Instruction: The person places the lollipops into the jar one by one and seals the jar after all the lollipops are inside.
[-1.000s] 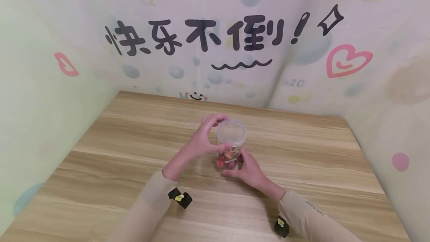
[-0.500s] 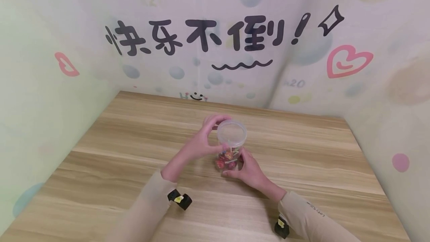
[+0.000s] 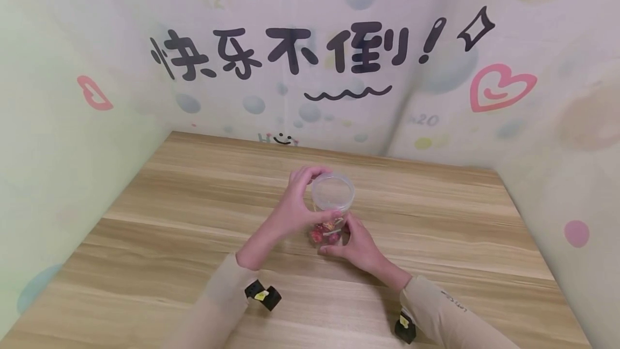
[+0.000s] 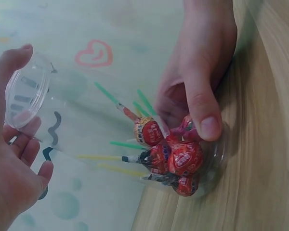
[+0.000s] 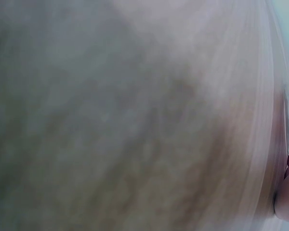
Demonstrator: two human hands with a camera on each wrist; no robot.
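A clear plastic jar stands upright on the wooden table, its round clear lid on top. Inside are several lollipops in red wrappers, with green and yellow sticks. My left hand grips around the lid, thumb across the front just under the rim and fingers behind. Low on the jar's right side, my right hand holds the base. The left wrist view shows the right thumb pressed on the jar wall near the bottom. The right wrist view is mostly blurred, with some fingers at its right edge.
The wooden table spreads around the jar and meets a printed wall cloth at the back. Black wrist cameras hang below both sleeves, close over the tabletop.
The left hand's thumb drew back slightly, then swung further right across the jar's front below the lid, the left wrist turning with it. The right hand and the jar stay in place.
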